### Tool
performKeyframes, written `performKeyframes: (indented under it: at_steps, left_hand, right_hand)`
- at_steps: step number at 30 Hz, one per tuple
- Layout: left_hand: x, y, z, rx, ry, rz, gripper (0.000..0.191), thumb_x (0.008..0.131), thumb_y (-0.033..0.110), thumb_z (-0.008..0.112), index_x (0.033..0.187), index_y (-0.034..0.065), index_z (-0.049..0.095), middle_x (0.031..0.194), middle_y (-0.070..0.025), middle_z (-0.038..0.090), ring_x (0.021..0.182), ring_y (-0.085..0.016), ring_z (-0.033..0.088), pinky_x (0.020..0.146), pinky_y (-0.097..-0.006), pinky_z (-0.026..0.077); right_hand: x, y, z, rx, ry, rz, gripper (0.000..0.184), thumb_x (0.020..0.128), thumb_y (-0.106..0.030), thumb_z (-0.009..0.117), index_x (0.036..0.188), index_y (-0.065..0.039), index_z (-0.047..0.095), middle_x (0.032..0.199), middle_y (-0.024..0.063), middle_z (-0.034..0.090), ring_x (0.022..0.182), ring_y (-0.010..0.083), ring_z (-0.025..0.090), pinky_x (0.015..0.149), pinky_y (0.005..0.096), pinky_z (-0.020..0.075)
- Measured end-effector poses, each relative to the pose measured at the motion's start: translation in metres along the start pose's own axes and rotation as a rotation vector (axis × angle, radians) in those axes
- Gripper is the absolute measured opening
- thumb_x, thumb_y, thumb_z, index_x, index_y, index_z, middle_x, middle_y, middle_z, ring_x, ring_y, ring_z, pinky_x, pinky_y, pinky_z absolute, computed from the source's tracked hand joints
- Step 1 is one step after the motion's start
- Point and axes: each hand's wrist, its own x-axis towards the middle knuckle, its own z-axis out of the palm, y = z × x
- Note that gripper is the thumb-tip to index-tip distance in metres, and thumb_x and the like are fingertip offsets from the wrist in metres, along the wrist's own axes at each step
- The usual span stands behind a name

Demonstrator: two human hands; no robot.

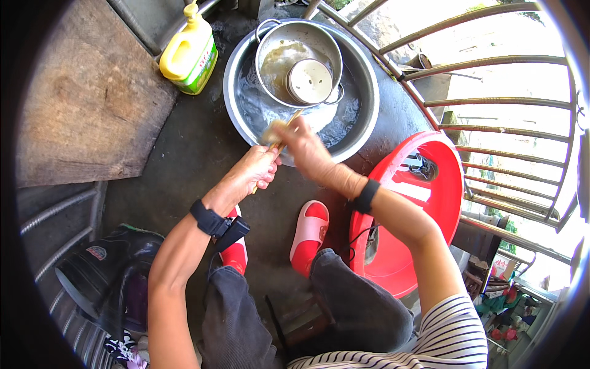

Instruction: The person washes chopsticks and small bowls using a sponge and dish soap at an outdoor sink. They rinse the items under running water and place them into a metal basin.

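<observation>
My left hand (pixel 262 167) is closed around several thin wooden sticks, likely chopsticks (pixel 294 117), near the front rim of a large metal basin (pixel 371 99). Blurred, my right hand (pixel 302 147) is at the upper part of the sticks with a pale, yellowish scrubber or cloth (pixel 275 132) at its fingers. Water and some foam show in the basin. Inside it sits a two-handled metal pan (pixel 281 48) with murky liquid, and a small white bowl (pixel 311 81) stands in the pan, possibly on other bowls.
A yellow detergent jug (pixel 189 55) stands left of the basin beside a wooden board (pixel 87 101). At right, a red plastic tub (pixel 405 272) leans near metal railings (pixel 502 101). Black boots (pixel 103 272) lie at lower left. My feet are in pink slippers (pixel 311 226).
</observation>
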Motion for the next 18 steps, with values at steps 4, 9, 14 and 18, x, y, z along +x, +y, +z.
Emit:
performKeyframes:
  at_steps: [4,9,14,18]
  left_hand:
    - [-0.027,0.005,0.004,-0.045,-0.099,-0.005,0.029,0.103,0.029,0.042,0.088,0.0046,0.048,0.058,0.0063,0.034,0.040,-0.001,0.029,0.032,-0.0175,0.024]
    - [-0.029,0.010,0.003,-0.092,-0.189,-0.103,0.028,0.103,0.028,0.044,0.090,0.0036,0.049,0.058,0.0062,0.035,0.040,-0.001,0.029,0.032,-0.0171,0.024]
    - [-0.026,-0.016,-0.009,0.716,0.040,0.354,0.021,0.098,0.021,0.049,0.089,0.0022,0.050,0.062,-0.0091,0.053,0.041,-0.020,0.049,0.037,-0.0326,0.039]
    - [-0.024,-0.031,-0.018,1.553,0.458,0.653,0.012,0.089,0.010,0.056,0.091,-0.0006,0.052,0.078,-0.0212,0.060,0.070,-0.034,0.066,0.057,-0.0423,0.052]
  right_hand:
    - [0.009,0.047,-0.014,-0.036,0.064,0.112,0.046,0.076,0.009,0.054,0.117,-0.012,0.061,0.112,0.0199,0.047,0.101,0.0408,0.052,0.090,0.0466,0.0451]
    - [-0.023,0.056,0.004,-0.014,0.087,0.077,0.055,0.072,0.008,0.059,0.124,-0.008,0.055,0.104,0.0207,0.051,0.099,0.0411,0.052,0.089,0.0470,0.0460]
    - [-0.022,0.092,-0.010,-0.502,-0.159,0.115,0.040,0.079,-0.006,0.060,0.119,-0.012,0.057,0.104,0.0180,0.054,0.098,0.0358,0.056,0.079,0.0426,0.0544]
    - [-0.005,0.125,-0.024,-0.511,-0.060,0.347,0.034,0.080,-0.006,0.064,0.113,-0.008,0.060,0.113,0.0198,0.049,0.102,0.0383,0.056,0.080,0.0436,0.0558]
